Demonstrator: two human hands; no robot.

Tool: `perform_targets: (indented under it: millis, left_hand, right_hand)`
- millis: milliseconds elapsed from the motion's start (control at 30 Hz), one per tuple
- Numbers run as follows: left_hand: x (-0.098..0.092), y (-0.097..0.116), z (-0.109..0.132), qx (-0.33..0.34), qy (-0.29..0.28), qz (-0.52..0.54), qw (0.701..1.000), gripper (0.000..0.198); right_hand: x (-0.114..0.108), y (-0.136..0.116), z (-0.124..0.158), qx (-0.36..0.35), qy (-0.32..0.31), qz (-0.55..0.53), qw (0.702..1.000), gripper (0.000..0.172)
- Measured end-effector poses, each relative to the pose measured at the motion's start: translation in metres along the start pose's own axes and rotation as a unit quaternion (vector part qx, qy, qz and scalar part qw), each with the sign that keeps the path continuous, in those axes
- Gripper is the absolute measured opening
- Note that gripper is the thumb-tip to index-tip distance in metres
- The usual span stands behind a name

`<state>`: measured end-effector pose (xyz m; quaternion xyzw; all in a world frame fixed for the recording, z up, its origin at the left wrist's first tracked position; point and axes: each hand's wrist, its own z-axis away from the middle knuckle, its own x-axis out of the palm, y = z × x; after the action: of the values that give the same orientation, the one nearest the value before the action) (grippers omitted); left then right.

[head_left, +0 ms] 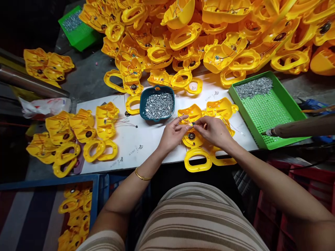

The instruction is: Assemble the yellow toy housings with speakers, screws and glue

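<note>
A yellow plastic shell [190, 111] with a ring-shaped handle [198, 169] lies in front of me, open side up. A round dark speaker [192, 136] sits inside it. Over the shell, my left hand [173, 135] is closed in a pinch on thin wires [185, 121]. My right hand [214, 131] pinches a small dark green part [193, 123] at the wires' end; its exact kind is too small to tell. Partly behind my right hand lies a second yellow shell [221, 107], with wires in it.
A dark teal bin [141, 109] of small screws stands beyond my left hand. On the right is a green perforated tray [281, 122] of metal pieces, with a pole [303, 126] across it. Several yellow shells [106, 118] lie left; a large pile [183, 38] rises behind.
</note>
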<state>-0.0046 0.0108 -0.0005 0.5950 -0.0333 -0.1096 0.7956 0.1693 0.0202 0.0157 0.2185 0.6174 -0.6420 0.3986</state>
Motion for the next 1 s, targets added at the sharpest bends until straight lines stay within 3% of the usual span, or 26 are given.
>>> perform_targets:
  millis: [133,233,333,433,533,767,1000]
  left_hand:
    - [0.0,-0.007,0.013,0.088,0.008,-0.218,0.972,0.045]
    - [-0.004,-0.009,0.026,0.117,0.001,-0.308,0.944,0.048]
    - [-0.01,-0.006,0.035,0.166,0.059,-0.355,0.918,0.052]
    - [-0.01,0.003,0.034,0.248,0.129,-0.434,0.857,0.047]
    - [-0.003,0.009,0.023,0.302,0.104,-0.502,0.804,0.039]
    - [0.006,0.0,0.001,0.328,0.052,-0.496,0.802,0.023]
    - [0.004,-0.003,-0.003,0.311,0.039,-0.509,0.801,0.023]
  right_hand:
    - [-0.011,-0.001,-0.002,-0.009,0.038,0.055,0.998,0.017]
    - [-0.018,-0.002,-0.003,0.015,0.004,0.07,0.997,0.018]
    - [-0.02,-0.001,-0.001,0.01,-0.032,0.088,0.996,0.017]
    - [-0.017,-0.002,0.002,-0.017,-0.038,0.114,0.993,0.018]
    - [-0.015,-0.006,0.003,-0.024,-0.043,0.131,0.99,0.021]
    - [-0.013,-0.008,0.002,-0.016,-0.069,0.14,0.988,0.024]
    - [-0.014,-0.002,0.014,-0.035,0.005,0.135,0.99,0.026]
